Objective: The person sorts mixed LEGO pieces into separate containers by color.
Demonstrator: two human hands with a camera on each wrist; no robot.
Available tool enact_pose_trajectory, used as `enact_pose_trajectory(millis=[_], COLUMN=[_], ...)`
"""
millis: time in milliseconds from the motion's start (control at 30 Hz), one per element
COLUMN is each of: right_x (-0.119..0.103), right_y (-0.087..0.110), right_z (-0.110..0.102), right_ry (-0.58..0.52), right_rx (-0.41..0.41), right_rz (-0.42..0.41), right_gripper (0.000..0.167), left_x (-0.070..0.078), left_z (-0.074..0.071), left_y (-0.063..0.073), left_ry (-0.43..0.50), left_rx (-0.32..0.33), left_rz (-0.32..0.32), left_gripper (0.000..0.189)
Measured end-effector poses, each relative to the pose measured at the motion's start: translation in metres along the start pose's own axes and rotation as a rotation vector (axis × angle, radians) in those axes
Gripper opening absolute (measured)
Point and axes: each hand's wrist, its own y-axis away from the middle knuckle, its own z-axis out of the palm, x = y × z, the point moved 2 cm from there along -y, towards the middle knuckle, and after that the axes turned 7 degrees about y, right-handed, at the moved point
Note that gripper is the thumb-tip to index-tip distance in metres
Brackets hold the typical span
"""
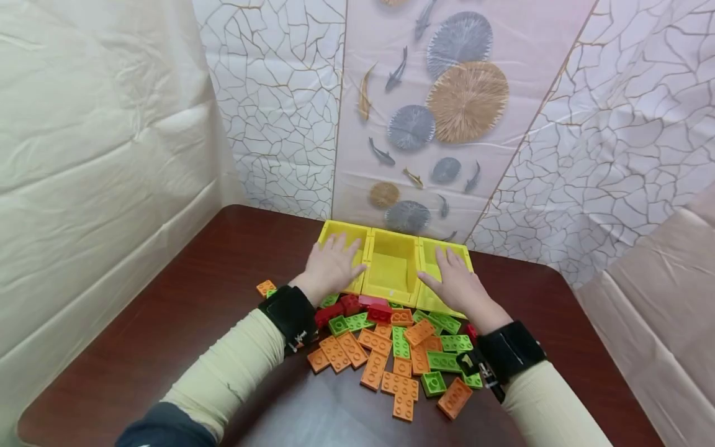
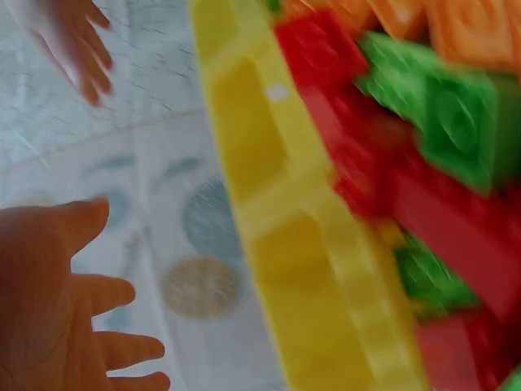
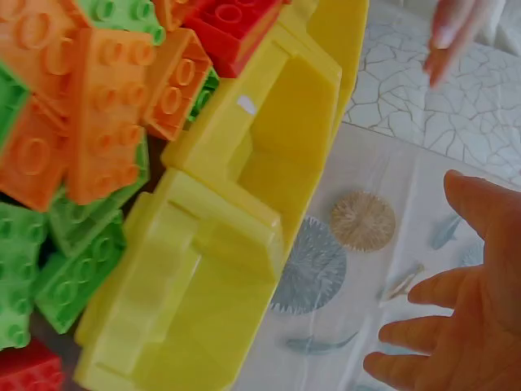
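Both hands are out flat, fingers straight and a little spread, holding nothing. The left hand (image 1: 331,264) lies palm down over the left compartment of the yellow tray (image 1: 392,234), its fingertips toward the far rim and its thumb reaching to the divider. The right hand (image 1: 455,279) mirrors it over the right compartment. From the head view I cannot tell whether the palms press on the rims or just hover above them; the wrist views show open palms with the tray's wall beside them, but the left one is blurred.

The tray sits at the far side of the bench (image 1: 167,323), close to the patterned wall covering (image 1: 447,112). It is a row of three open bins, and its long axis runs left to right, square across the person's reach. The middle bin (image 1: 391,267) lies bare between the two hands and looks empty; the contents of the outer two are hidden by the hands. Each hand is about equally close to its own end, so neither arm is the nearer one.

Just on the near side of the tray, between the forearms, lies a loose heap of studded bricks: orange plates (image 1: 373,360) mostly toward the near edge, green bricks (image 1: 447,343) to the right and middle, and a few red bricks (image 1: 380,310) touching or nearly touching the tray's near wall. One orange brick (image 1: 265,287) sits apart to the left of the left wrist. Black wrist straps (image 1: 290,313) hold the cameras over pale sleeves.
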Motion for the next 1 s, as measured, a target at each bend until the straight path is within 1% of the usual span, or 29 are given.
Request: enact_pose_trajectory(millis=[100,167,233,300,367,467,533,600,667,733,800,867,933,1000], right_x=[0.012,0.023,0.034,0.045,0.054,0.062,0.064,0.065,0.065,0.065,0.065,0.066,0.067,0.069], right_y=[0.014,0.024,0.033,0.04,0.047,0.054,0.056,0.058,0.06,0.063,0.067,0.072,0.076,0.079], right_z=[0.008,0.015,0.023,0.032,0.042,0.054,0.06,0.063,0.065,0.068,0.072,0.078,0.084,0.088], right_ry=[-0.046,-0.074,-0.089,-0.095,-0.093,-0.081,-0.056,-0.015,0.027,0.063,0.095,0.103,0.094,0.067], right_rx=[0.009,0.019,0.045,0.051,0.043,-0.002,-0.015,-0.015,-0.015,-0.045,-0.1,-0.164,-0.21,-0.231], right_rz=[-0.004,0.0,-0.002,-0.008,-0.016,-0.038,-0.056,-0.058,-0.028,0.031,0.095,0.146,0.174,0.189], right_gripper=[0.077,0.075,0.068,0.06,0.052,0.043,0.036,0.029,0.021,0.016,0.019,0.025,0.029,0.032], left_x=[-0.025,-0.042,-0.056,-0.067,-0.074,-0.079,-0.082,-0.085,-0.087,-0.089,-0.09,-0.09,-0.089,-0.087], left_z=[0.008,0.013,0.019,0.025,0.031,0.039,0.043,0.045,0.046,0.047,0.048,0.049,0.051,0.052], left_y=[-0.011,-0.018,-0.024,-0.03,-0.035,-0.04,-0.042,-0.044,-0.045,-0.046,-0.047,-0.047,-0.047,-0.046], left_ry=[0.014,0.018,0.022,0.041,0.068,0.091,0.103,0.122,0.157,0.203,0.252,0.296,0.31,0.33], left_rx=[0.002,-0.011,-0.03,-0.054,-0.077,-0.115,-0.117,-0.103,-0.085,-0.079,-0.092,-0.112,-0.126,-0.145], left_rz=[-0.081,-0.133,-0.172,-0.197,-0.216,-0.227,-0.228,-0.231,-0.234,-0.241,-0.247,-0.252,-0.251,-0.255], left_gripper=[0.065,0.065,0.067,0.069,0.073,0.077,0.075,0.071,0.067,0.064,0.066,0.067,0.068,0.067])
